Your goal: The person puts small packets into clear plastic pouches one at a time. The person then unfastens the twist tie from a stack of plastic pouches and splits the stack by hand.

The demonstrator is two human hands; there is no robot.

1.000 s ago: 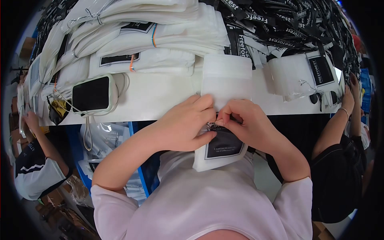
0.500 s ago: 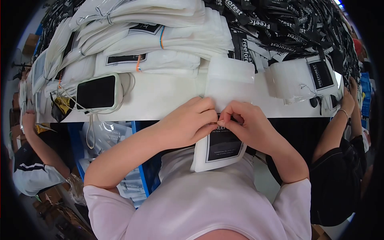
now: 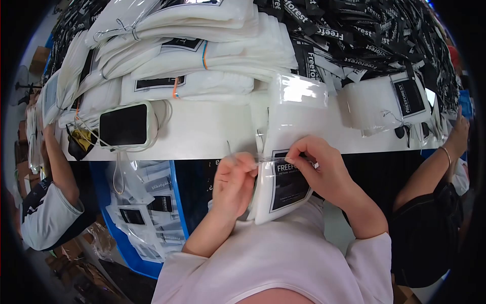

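Observation:
A stack of clear plastic bags (image 3: 291,188) with black FREEFOREST labels lies across the table's front edge, its lower end against the shirt. A thin tie (image 3: 268,159) runs across the stack, with loose ends standing up at its left. My left hand (image 3: 235,177) is at the left side of the stack, fingertips pinched at the tie. On the right, my right hand (image 3: 318,164) pinches the tie over the top of the label.
Tied bundles of bags (image 3: 202,55) are piled at the back left, near a phone (image 3: 124,124). Black sachets (image 3: 354,30) heap at the back right, behind another bundle (image 3: 374,104). Below sits a blue bin (image 3: 181,202) of packs. People's arms show at both sides.
My left hand has turned upright and moved left and down from the stack's middle, uncovering more of the bags. My right hand has shifted slightly right. More of the blue bin shows.

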